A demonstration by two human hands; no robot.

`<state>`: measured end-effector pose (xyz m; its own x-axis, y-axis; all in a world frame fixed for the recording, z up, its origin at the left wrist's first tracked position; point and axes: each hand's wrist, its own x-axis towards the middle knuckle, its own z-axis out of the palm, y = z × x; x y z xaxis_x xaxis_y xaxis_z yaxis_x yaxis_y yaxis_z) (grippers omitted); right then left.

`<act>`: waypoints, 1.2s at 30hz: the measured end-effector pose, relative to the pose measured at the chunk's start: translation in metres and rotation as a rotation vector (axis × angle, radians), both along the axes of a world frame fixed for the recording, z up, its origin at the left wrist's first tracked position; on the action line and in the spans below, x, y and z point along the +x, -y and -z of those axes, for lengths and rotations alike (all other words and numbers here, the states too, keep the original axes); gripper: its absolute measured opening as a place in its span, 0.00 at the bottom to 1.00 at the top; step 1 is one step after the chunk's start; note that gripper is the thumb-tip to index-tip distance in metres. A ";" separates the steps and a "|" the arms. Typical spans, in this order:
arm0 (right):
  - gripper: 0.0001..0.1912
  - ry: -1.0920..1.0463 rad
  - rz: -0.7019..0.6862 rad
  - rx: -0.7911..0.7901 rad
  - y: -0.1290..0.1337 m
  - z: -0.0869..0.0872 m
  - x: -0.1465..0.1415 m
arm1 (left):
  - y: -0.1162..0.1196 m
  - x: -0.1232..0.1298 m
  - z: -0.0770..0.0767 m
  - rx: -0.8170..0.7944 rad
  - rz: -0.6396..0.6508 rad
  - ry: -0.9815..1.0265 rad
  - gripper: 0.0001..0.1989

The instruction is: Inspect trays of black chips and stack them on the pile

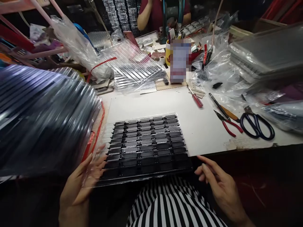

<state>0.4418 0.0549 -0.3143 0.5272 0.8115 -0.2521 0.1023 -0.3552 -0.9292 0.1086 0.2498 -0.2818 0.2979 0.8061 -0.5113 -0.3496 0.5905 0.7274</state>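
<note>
A clear plastic tray (pixel 100 182) holds rows of small black parts (pixel 146 138) with fine comb-like teeth. It rests partly on the white table top, its near edge over my lap. My left hand (pixel 82 179) grips the tray's left side, with the thumb on top and the fingers seen through the clear plastic. Just off the near right corner is my right hand (pixel 217 179), its index finger stretched toward the tray and the other fingers loosely curled. Nothing shows in that hand.
Blurred clear ribbed trays (pixel 44 123) stack up at left. On the white table (pixel 201 129) lie a red-handled screwdriver (pixel 197 100), pliers (pixel 228 123) and scissors (pixel 257 126). More clear trays (pixel 134 63) and a blurred-out phone (pixel 179 63) stand behind. Across the table sits another person (pixel 153 15).
</note>
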 end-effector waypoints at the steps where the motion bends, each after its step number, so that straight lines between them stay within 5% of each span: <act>1: 0.23 -0.051 -0.005 -0.017 -0.001 -0.001 -0.001 | 0.002 -0.002 0.000 -0.010 -0.022 0.022 0.26; 7: 0.27 -0.687 0.091 0.090 -0.028 -0.020 -0.004 | 0.011 0.001 0.003 0.067 -0.185 0.301 0.32; 12: 0.03 -1.063 0.082 0.156 -0.071 -0.030 0.002 | 0.009 0.015 0.008 0.152 -0.151 0.343 0.35; 19: 0.12 -0.931 0.180 0.177 -0.107 -0.022 -0.010 | -0.007 0.020 0.016 0.103 -0.176 0.286 0.42; 28: 0.15 -1.226 0.181 0.304 -0.122 -0.010 -0.018 | -0.012 0.021 0.018 0.080 -0.298 0.271 0.40; 36: 0.16 -1.278 0.141 0.327 -0.123 -0.009 -0.013 | -0.012 0.022 0.024 0.115 -0.310 0.407 0.34</act>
<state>0.4289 0.1779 -0.3055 0.1506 0.8876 -0.4353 -0.9213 -0.0337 -0.3874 0.1305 0.2615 -0.3056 0.1922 0.9321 -0.3070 -0.7630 0.3387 0.5505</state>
